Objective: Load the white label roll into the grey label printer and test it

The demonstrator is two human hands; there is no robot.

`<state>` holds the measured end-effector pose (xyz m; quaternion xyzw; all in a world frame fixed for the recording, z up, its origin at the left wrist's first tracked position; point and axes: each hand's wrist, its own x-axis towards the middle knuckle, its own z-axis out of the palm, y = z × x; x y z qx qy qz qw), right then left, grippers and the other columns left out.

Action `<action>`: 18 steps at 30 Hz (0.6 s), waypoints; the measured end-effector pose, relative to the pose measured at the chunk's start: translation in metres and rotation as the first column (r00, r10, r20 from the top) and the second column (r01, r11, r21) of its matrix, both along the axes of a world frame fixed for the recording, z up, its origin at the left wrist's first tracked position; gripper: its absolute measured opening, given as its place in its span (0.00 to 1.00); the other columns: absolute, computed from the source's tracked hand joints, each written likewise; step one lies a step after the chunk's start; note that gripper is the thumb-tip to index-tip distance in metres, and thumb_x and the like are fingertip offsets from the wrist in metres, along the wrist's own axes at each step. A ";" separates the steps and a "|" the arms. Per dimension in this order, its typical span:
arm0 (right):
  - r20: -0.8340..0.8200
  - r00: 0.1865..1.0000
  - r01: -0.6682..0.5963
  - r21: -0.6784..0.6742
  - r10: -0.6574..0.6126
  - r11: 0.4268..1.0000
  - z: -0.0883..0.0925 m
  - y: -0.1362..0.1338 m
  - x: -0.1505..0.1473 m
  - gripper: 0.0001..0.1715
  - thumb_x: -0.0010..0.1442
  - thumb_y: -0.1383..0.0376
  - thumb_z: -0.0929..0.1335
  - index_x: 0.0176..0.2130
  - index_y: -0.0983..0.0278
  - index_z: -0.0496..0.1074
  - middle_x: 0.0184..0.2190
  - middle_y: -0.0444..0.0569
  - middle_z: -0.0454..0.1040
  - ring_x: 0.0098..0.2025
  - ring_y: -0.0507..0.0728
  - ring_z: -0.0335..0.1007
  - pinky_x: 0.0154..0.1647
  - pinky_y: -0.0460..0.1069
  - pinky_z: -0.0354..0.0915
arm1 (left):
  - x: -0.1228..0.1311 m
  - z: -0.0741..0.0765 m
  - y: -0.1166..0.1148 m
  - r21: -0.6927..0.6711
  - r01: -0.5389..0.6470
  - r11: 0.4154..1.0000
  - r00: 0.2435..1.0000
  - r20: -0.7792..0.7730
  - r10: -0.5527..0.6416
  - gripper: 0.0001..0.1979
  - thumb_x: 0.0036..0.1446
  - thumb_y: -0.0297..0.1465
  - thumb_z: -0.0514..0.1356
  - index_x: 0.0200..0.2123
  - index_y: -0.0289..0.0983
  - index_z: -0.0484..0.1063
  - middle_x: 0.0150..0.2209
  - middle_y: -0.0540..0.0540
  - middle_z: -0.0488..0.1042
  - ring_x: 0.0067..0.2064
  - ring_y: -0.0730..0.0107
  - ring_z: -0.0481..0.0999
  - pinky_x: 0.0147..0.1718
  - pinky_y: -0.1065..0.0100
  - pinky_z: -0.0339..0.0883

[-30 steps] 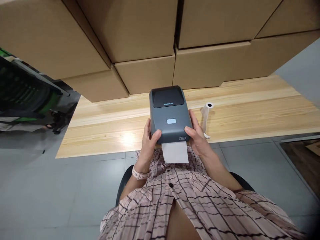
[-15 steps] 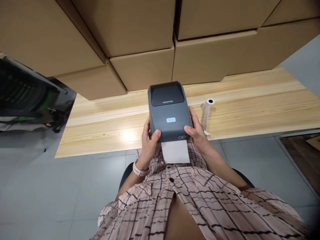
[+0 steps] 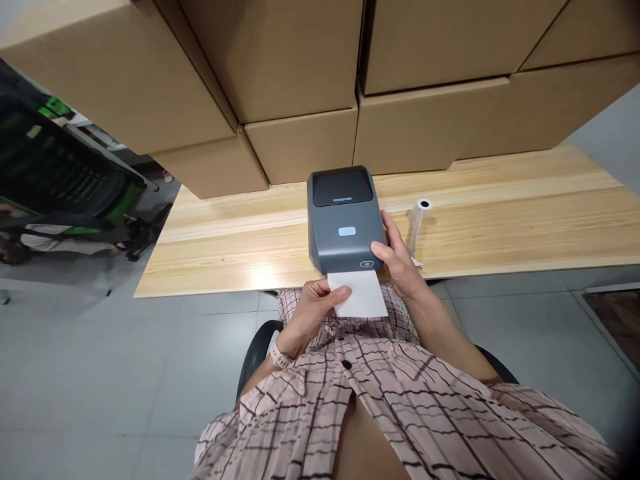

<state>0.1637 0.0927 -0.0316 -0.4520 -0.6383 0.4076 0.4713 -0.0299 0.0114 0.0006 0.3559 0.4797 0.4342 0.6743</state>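
A dark blue-grey label printer (image 3: 345, 217) stands at the front edge of the wooden table, a light button on its top. White paper (image 3: 363, 297) sticks out of its front and hangs past the table edge. My left hand (image 3: 317, 307) pinches the left edge of this paper between thumb and fingers. My right hand (image 3: 397, 260) grips the printer's front right corner, thumb on top and fingers along the side. To the right of the printer, a white paper roll (image 3: 423, 205) stands on the table with a strip trailing toward the front edge.
Stacked cardboard boxes (image 3: 300, 150) line the back of the wooden table (image 3: 220, 257). At the far left is a dark office chair (image 3: 55, 160), with part of a person behind it. A dark framed panel (image 3: 617, 320) lies at the right on the floor.
My left hand has let go of the printer's left side and moved down to the paper, which it now pinches. My right hand is still on the printer. The view has shifted slightly.
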 end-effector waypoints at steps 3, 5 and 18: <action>0.212 0.956 0.134 0.298 -0.203 0.945 0.021 -0.004 0.001 0.36 0.71 0.48 0.65 0.73 0.44 0.59 0.81 0.41 0.47 0.82 0.71 0.40 0.78 0.77 0.45 | -0.005 -0.003 0.000 0.017 0.045 0.999 0.997 -0.063 -0.044 0.19 0.50 0.49 0.75 0.28 0.38 0.83 0.28 0.47 0.83 0.29 0.69 0.76 0.34 0.64 0.71; 0.342 0.900 0.078 0.481 -0.269 0.873 0.037 -0.005 0.003 0.22 0.71 0.50 0.66 0.61 0.43 0.74 0.79 0.33 0.50 0.82 0.74 0.36 0.78 0.80 0.34 | -0.013 -0.007 -0.002 0.055 0.041 0.998 0.989 -0.144 -0.033 0.23 0.53 0.51 0.73 0.23 0.37 0.79 0.24 0.48 0.79 0.27 0.71 0.73 0.32 0.66 0.68; 0.447 0.894 -0.214 0.413 0.008 0.886 0.051 0.015 0.014 0.24 0.73 0.43 0.63 0.57 0.48 0.77 0.76 0.41 0.61 0.81 0.69 0.43 0.78 0.78 0.35 | -0.028 -0.009 0.028 0.539 -0.282 0.794 0.826 -0.284 0.486 0.28 0.66 0.48 0.63 0.65 0.45 0.72 0.69 0.39 0.71 0.65 0.52 0.76 0.64 0.51 0.70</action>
